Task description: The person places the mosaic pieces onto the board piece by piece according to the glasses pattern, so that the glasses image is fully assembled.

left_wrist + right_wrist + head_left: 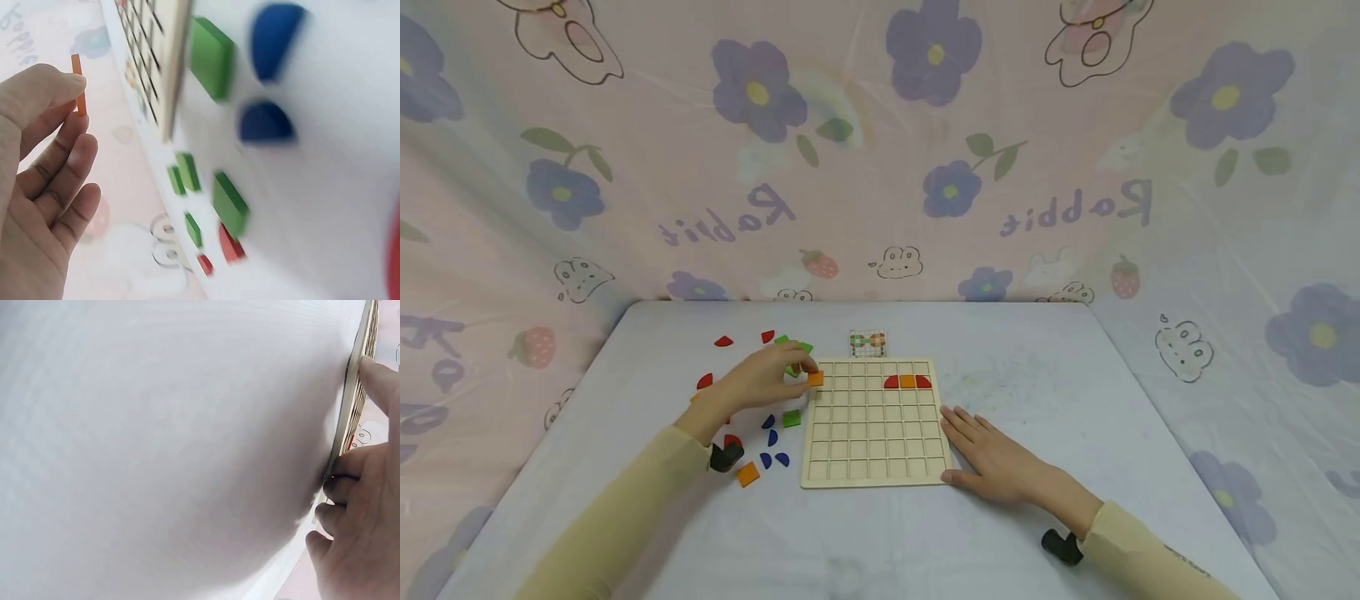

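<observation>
1 thin, flat orange tile sits pinched in the left hand; the straight-fingered right hand touches the board.

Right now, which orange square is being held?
The orange square pinched in the left hand, near the far left corner of the board; another sits on it between two red pieces, a third lies on the table.

A wooden grid board is carried by a white table, a small patterned card is laid just beyond the board, and red pieces, green pieces, blue pieces and an orange square are scattered to its left.
</observation>
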Tool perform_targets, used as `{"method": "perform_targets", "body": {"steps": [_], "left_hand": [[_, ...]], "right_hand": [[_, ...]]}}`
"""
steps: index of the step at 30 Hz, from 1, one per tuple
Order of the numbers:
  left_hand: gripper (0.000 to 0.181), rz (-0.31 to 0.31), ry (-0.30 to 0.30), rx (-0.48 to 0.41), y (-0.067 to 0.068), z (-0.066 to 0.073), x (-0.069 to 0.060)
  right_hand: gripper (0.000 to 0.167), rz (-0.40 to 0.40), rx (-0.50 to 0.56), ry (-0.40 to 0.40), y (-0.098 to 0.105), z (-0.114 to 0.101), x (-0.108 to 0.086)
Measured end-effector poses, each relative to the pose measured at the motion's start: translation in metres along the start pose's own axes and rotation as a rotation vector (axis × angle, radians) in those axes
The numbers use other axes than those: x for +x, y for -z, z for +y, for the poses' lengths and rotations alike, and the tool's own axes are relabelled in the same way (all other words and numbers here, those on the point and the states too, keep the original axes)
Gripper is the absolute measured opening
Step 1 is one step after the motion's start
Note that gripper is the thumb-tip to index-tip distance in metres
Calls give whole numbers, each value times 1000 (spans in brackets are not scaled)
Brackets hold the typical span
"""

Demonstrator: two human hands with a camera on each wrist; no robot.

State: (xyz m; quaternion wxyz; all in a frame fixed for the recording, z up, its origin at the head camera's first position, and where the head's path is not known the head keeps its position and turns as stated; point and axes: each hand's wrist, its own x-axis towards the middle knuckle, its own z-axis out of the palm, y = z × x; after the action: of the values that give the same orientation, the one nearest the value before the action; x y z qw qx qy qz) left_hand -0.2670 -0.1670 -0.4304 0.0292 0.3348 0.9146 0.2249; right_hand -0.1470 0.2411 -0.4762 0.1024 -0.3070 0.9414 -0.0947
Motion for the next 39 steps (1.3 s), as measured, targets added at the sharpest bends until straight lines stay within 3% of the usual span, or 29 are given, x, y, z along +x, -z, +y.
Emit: {"method": "perform_targets", "body": {"steps": [9, 18, 28, 39], "left_hand": [[23, -29, -44, -28, -15, 26, 34], [22, -78, -147, 14, -33, 48, 59], [20, -141, -198, 91, -53, 63, 76], [21, -199, -164, 151, -68, 67, 85]], "right_hand": [[84, -3, 6, -3, 0, 0, 0], [85, -2, -1, -7, 1, 1, 1], [85, -10, 7, -7, 1, 0, 0], [85, -12, 8, -7, 1, 0, 0]]}}
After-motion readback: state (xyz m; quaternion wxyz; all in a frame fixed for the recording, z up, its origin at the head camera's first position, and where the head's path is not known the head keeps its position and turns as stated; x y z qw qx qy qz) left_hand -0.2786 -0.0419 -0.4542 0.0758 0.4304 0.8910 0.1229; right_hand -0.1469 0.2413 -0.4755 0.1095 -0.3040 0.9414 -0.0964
